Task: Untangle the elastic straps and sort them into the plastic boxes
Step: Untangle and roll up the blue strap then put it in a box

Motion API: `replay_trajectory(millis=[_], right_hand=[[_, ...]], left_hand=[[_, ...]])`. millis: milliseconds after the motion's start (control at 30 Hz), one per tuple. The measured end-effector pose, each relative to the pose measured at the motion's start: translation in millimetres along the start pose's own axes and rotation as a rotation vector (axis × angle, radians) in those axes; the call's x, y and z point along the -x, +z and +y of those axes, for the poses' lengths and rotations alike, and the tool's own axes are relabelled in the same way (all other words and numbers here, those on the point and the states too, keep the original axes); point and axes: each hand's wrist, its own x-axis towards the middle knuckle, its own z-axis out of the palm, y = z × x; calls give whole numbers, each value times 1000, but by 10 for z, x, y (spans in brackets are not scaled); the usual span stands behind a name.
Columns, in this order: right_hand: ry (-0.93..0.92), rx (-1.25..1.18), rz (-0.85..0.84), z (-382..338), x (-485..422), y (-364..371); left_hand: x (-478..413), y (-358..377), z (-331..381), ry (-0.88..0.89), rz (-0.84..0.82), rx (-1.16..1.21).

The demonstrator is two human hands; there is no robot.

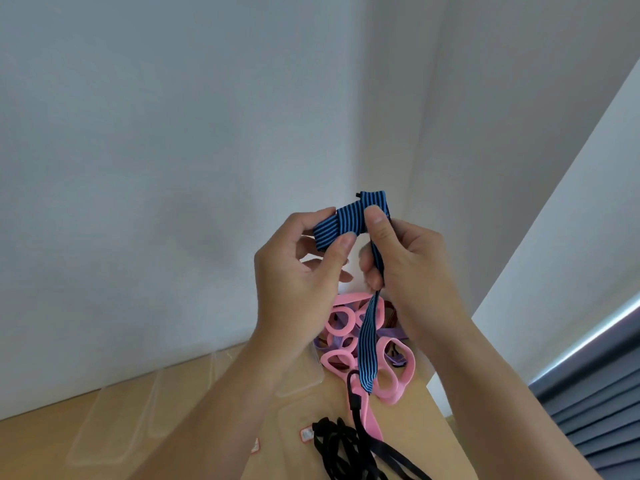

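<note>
Left hand (298, 268) and right hand (405, 261) both pinch the blue-black striped elastic strap (341, 223), raised above the pink straps (391, 372).

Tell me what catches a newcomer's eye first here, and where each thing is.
A blue-and-black striped strap, pinched between the left hand and the right hand, is raised mid-frame against the pale wall, its tail hanging down. Directly below lies a tangle of pink loops and purple bands on the wooden table, with black cords nearer the bottom edge. Clear plastic boxes stand faintly at lower left.
</note>
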Motion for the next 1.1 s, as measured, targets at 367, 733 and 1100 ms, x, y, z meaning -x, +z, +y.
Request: replay_trajectory(millis=[367,733,1100], right_hand=[[122,-168,-6,-57,10,50],[17,-118,-177,-38,-29,34],[113,-146,-93,-98,-37,29]], left_hand=[[-26,67,-77,321,-113,-87],[-175,-172,113,-467,-246,322],[-108,64,-9,17,66,-68]])
